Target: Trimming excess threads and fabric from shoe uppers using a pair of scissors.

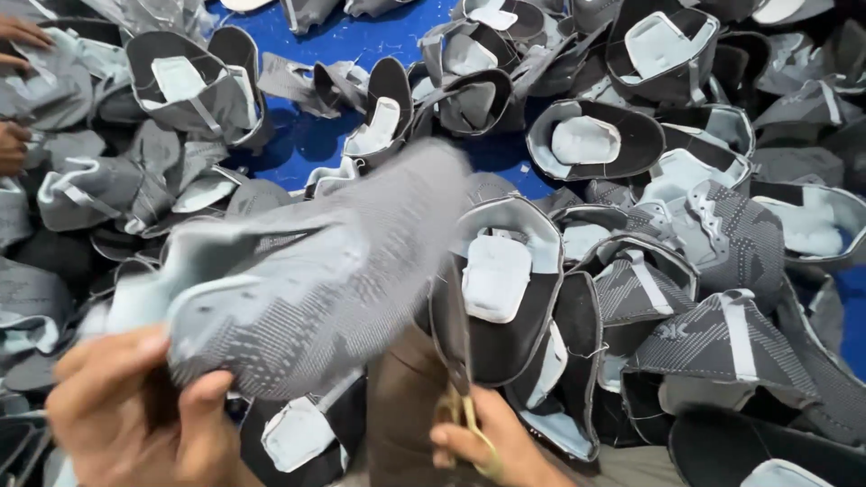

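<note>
My left hand point(135, 415) grips the heel end of a grey knitted shoe upper point(307, 271) with pale lining, which stretches blurred up to the right above the pile. My right hand point(492, 446) at the bottom centre holds small brass-coloured scissors point(460, 361), blades pointing up beside the upper's lower edge. Under both hands lie more grey and black shoe uppers.
A large heap of grey, black and white shoe uppers point(658, 271) covers a blue table surface point(316, 135). Another person's hands point(13, 90) show at the left edge, touching uppers there.
</note>
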